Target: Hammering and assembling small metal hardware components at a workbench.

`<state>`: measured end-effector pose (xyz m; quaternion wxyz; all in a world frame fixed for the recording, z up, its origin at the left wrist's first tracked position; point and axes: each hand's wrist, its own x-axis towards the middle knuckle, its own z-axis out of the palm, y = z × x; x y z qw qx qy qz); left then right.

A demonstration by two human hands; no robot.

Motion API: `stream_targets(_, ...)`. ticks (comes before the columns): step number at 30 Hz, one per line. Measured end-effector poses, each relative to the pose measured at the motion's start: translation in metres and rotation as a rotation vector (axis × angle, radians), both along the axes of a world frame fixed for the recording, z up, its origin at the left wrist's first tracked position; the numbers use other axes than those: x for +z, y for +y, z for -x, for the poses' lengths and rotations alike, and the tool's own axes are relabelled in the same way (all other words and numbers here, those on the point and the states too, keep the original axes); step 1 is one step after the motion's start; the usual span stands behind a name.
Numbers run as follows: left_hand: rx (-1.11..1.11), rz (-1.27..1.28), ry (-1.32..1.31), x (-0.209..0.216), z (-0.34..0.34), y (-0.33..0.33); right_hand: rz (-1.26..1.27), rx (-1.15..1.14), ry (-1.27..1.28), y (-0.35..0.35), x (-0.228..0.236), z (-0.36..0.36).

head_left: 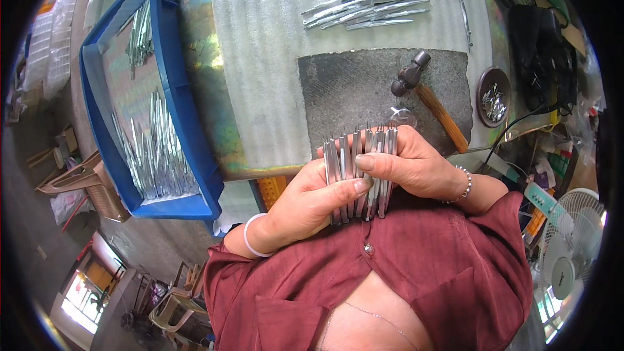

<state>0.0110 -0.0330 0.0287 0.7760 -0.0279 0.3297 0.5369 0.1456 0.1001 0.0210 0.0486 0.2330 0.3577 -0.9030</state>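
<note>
Both hands are closed around one bundle of slim silver metal tools with narrow pointed tips (343, 156), held upright in front of my chest; their exact kind I cannot make out. My left hand (302, 198) grips the bundle's left side, its thumb lying across the lower part. My right hand (419, 166) has the right side, with its thumb pressed higher up on the shafts. Most of the fingers are hidden behind the tools. Beyond the hands, a loose pile of similar silver tools (370, 6) lies on a white foam sheet (253, 65).
A hammer (426, 94) with a wooden handle rests on a dark slab (344, 84). Right of it stands a round dish (484, 81) of small metal pieces. One thin tool (465, 19) lies apart. At left, a blue tray (172, 78) holds many silver pieces. A fan (565, 253) stands at right.
</note>
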Motion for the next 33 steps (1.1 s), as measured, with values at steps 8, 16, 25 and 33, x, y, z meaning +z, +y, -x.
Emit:
stream_targets(8, 0.031, 0.038, -0.053, -0.001, 0.002, -0.001, -0.097, -0.019, -0.006, -0.003, 0.003, 0.007)
stream_targets(16, 0.022, -0.005, 0.064, -0.005, 0.004, -0.011, -0.094, 0.037, -0.033, -0.002, 0.006, 0.008)
stream_targets(25, 0.029, -0.077, 0.256, -0.006, 0.008, -0.025, -0.021, 0.100, -0.062, -0.008, 0.008, 0.016)
stream_targets(33, 0.110, -0.004, 0.084, -0.001, 0.012, -0.028, -0.049, 0.089, -0.088, -0.015, 0.009, 0.024)
